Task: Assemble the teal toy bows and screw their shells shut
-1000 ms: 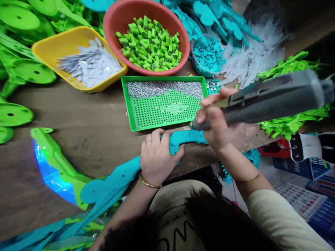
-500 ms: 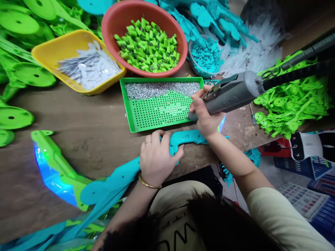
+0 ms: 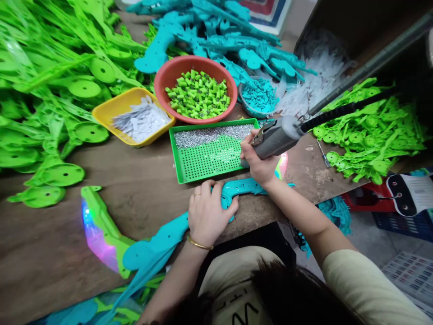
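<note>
My left hand, with a ring and a gold bangle, is wrapped over the middle of a long blue plastic toy lying along the table's front edge. At the toy's left end sits a curved green piece with a clear part glowing blue and pink. My right hand grips a grey electric screwdriver around its lower end. The screwdriver slants over the toy's right part; its tip is hidden by the hand. Behind both hands lies a green perforated tray with many small silver screws.
Behind the tray stand a yellow tray of pale flat pieces, a red bowl of green cylinders and a small tub of blue pieces. Heaps of green parts and blue parts lie around. A thin screwdriver rests at right.
The view has shifted, showing more of the table's far side. The toy's glow has turned from blue to partly pink. Both hands keep their hold, with little visible movement.
</note>
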Available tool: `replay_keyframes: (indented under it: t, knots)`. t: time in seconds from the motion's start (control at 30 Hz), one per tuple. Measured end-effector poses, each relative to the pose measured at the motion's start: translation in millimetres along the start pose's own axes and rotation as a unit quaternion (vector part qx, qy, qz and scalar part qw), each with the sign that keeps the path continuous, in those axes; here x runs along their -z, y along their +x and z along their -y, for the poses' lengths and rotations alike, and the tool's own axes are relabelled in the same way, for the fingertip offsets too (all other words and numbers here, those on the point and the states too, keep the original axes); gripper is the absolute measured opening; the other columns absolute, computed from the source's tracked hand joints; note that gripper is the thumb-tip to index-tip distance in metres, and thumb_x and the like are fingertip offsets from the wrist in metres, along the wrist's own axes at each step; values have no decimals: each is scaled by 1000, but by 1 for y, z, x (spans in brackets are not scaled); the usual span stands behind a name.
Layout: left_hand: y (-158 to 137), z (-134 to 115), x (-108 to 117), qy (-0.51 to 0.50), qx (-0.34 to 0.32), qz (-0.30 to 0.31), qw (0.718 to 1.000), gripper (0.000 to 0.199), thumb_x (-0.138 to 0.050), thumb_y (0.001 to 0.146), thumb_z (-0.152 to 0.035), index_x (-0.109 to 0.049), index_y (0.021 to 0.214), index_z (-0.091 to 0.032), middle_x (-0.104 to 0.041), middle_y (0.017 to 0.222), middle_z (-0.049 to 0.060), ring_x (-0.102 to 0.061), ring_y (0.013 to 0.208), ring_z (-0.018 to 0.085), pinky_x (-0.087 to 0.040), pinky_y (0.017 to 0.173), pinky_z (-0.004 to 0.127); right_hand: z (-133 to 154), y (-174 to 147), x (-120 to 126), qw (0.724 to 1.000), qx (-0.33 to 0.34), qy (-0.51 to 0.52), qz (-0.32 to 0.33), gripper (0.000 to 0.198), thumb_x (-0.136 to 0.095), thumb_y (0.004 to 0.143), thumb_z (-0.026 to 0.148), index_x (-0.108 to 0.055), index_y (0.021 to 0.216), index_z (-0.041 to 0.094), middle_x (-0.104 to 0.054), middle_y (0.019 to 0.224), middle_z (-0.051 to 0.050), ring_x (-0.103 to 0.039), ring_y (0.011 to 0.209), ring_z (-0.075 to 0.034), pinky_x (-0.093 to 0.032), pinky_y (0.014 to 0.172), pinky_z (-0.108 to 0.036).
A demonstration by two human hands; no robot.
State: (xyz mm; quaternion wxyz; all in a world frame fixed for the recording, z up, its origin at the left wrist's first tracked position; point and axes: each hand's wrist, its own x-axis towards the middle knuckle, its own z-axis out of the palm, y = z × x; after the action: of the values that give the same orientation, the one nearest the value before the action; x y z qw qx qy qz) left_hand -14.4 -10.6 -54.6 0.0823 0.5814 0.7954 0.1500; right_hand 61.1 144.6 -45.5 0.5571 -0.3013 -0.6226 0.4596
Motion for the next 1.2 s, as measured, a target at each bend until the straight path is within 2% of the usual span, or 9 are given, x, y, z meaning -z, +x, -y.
replay_keyframes:
  t: [0.13, 0.23, 0.37, 0.5, 0.7, 0.93, 1.2]
  knots:
    - [0, 0, 1, -7, -1, -5, 1000, 46, -56, 86, -46, -63, 121, -19, -61, 111, 13, -55, 100, 30, -45, 81, 41, 12, 5, 2, 999, 44, 18, -20, 29, -70, 79, 49, -59, 92, 26, -66, 83, 3, -58, 54, -7, -53, 53, -24]
    - [1, 0, 2, -18, 2, 2, 1000, 46, -57, 85, -46, -63, 123, -20, -60, 111, 12, -55, 100, 30, -45, 81, 41, 34, 2, 10, 998, 56, 32, -22, 34, -67, 82, 51, -57, 106, 29, -66, 87, 4, -56, 50, -5, -51, 49, -22]
    - [2, -1, 3, -28, 9, 20, 999, 45, -57, 85, -48, -63, 121, -22, -59, 111, 11, -54, 101, 30, -44, 83, 41, 52, -16, 21, 997, 51, 57, 32, 34, -65, 86, 45, -54, 116, 34, -66, 90, 4, -56, 51, -5, -50, 49, -22]
    - [3, -1, 3, -33, 11, 23, 999, 46, -60, 82, -48, -64, 120, -22, -59, 109, 11, -53, 101, 31, -44, 84, 41, 46, -37, 28, 991, 53, 72, 100, 40, -66, 86, 40, -50, 123, 36, -65, 95, 4, -56, 55, -6, -52, 53, -23]
    - [1, 1, 0, -29, 1, 6, 1000, 45, -60, 82, -47, -64, 117, -19, -58, 110, 12, -53, 99, 31, -44, 82, 42, 36, -44, 29, 993, 13, 17, 119, 47, -63, 85, 50, -48, 125, 32, -62, 93, 2, -56, 55, -7, -54, 53, -25]
    - [0, 2, -2, -20, -11, -20, 1000, 44, -58, 83, -47, -63, 117, -19, -59, 108, 12, -54, 97, 30, -43, 81, 40, 32, -40, 31, 983, 60, 21, 171, 40, -67, 85, 36, -48, 121, 35, -63, 90, 5, -59, 58, -7, -53, 53, -22]
    - [-2, 2, -4, -15, -26, -54, 998, 43, -58, 85, -47, -65, 115, -18, -61, 104, 11, -55, 94, 29, -42, 80, 39, 41, -26, 31, 992, 37, 22, 115, 37, -61, 88, 50, -49, 119, 35, -61, 92, 3, -63, 66, -10, -59, 63, -30]
